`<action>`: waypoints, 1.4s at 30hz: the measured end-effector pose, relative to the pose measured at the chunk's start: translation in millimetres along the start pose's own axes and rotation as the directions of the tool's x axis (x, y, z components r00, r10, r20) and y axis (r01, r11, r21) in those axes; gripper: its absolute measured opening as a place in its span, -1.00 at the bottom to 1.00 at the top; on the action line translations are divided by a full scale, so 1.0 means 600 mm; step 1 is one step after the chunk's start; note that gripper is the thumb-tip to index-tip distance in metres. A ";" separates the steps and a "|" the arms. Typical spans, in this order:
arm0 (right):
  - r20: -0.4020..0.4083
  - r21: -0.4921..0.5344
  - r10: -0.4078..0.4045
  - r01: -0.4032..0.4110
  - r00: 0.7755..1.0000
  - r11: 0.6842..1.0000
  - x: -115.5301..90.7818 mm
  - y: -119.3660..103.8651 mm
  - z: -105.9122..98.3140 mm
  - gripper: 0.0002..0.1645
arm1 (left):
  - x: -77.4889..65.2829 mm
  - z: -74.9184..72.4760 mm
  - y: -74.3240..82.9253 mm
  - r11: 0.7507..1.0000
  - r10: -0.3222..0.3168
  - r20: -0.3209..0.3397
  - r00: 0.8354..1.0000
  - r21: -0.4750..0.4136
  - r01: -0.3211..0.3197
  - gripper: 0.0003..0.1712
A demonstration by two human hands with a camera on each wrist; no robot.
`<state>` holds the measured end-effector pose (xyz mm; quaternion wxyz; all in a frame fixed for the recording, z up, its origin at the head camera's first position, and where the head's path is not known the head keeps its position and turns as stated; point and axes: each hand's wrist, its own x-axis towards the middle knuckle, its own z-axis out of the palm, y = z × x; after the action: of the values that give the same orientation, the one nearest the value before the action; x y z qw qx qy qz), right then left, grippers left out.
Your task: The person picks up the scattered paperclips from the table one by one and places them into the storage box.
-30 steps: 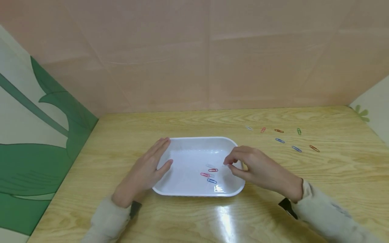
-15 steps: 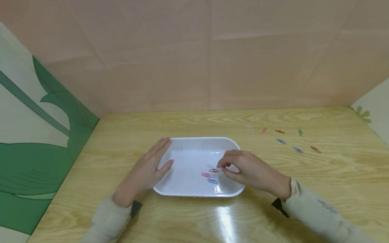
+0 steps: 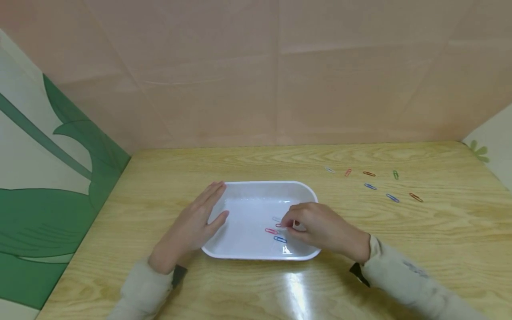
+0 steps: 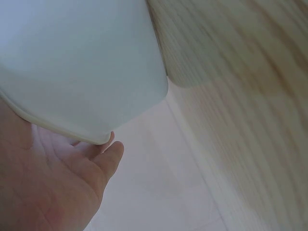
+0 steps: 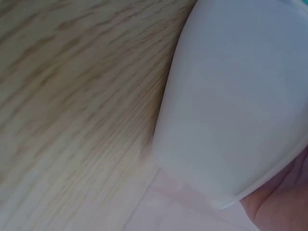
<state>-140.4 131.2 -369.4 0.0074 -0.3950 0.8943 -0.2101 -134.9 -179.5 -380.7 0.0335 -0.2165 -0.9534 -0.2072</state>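
My left hand point(image 3: 196, 220) rests on the left rim of the white tray point(image 3: 256, 257), fingers straight and thumb reaching over the inside. In the left wrist view, the left hand point(image 4: 62, 173) lies along the tray rim. Over the right part of the tray, my right hand point(image 3: 316, 224) pinches a whitish paper clip, mostly hidden by the fingertips. Below and beside those fingers lie a pink paper clip point(image 3: 271, 231), a blue paper clip point(image 3: 280, 239), a pale paper clip point(image 3: 276, 219) and a partly covered red paper clip point(image 3: 278, 225).
On the wooden table point(image 3: 160, 178), right of and behind the tray, several paper clips lie scattered, among them a green paper clip point(image 3: 395, 174) and a blue paper clip point(image 3: 392, 198). A pinkish wall covering point(image 3: 256, 89) stands at the table's back edge.
My right hand has moved left and slightly toward the near side inside the tray, carrying the whitish paper clip over to the other clips. The left hand stays in place.
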 end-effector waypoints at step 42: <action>0.069 0.052 0.006 -0.009 0.998 0.999 0.004 0.000 -0.011 -0.84 | -0.001 -0.002 0.003 1.000 -0.018 0.008 1.000 -0.005 0.018 -0.24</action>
<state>-143.5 132.1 -363.1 0.0493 -0.3983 0.8892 -0.2196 -133.7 -178.8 -379.1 0.0273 -0.2089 -0.9549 -0.2091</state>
